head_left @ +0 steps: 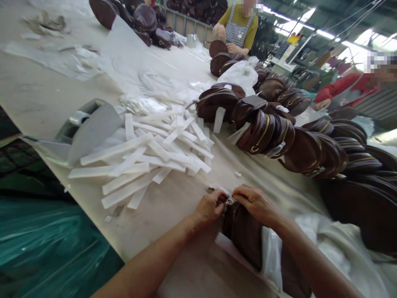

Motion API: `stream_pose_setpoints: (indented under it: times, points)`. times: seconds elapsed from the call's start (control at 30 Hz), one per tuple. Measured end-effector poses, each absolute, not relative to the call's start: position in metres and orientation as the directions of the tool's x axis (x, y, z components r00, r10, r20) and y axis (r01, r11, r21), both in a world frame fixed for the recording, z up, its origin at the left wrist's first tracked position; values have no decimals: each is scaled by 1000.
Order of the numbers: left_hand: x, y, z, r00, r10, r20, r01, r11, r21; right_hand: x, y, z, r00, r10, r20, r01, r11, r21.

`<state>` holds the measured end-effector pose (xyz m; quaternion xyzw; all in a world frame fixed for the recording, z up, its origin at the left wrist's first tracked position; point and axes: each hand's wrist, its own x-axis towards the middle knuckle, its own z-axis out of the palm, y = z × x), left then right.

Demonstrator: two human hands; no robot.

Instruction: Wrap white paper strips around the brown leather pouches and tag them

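Note:
A dark brown leather bag (246,236) lies on the table right in front of me. At its far end, my left hand (212,205) is closed in a pinch around a small shiny piece (228,200), which looks like metal hardware with clear wrapping; its exact kind is blurred. My right hand (256,203) reaches over the top of the bag, fingers bent and closed on that same end, close to the left fingertips. Clear plastic (272,252) hangs beside the bag under my right forearm. White flat strips (161,145) lie in a loose pile beyond my left hand.
A grey tape dispenser (93,128) stands left of the strips, near the table edge. Rows of brown bags (297,145) line the right side. Thin plastic sheeting (139,78) covers the far table. Two people, one in a checked apron (237,31), one in red sleeves (338,89), are across the table.

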<state>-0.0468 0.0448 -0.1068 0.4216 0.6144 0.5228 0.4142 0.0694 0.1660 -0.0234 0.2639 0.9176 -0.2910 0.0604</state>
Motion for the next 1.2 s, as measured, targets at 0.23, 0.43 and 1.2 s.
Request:
stream_pose_setpoints:
  times: [0.23, 0.43, 1.2]
  points:
    - [-47, 42, -104, -264, 962, -66, 132, 104, 986, 61, 168, -24, -852, 371, -369, 514, 723, -462]
    - [-51, 35, -91, -261, 962, -84, 141, 124, 982, 50, 162, -13, -828, 315, -463, 517, 749, -414]
    - [-70, 36, -82, -369, 856, -364, -567, 103, 817, 52, 165, -21, -884, 263, -386, 442, 738, -510]
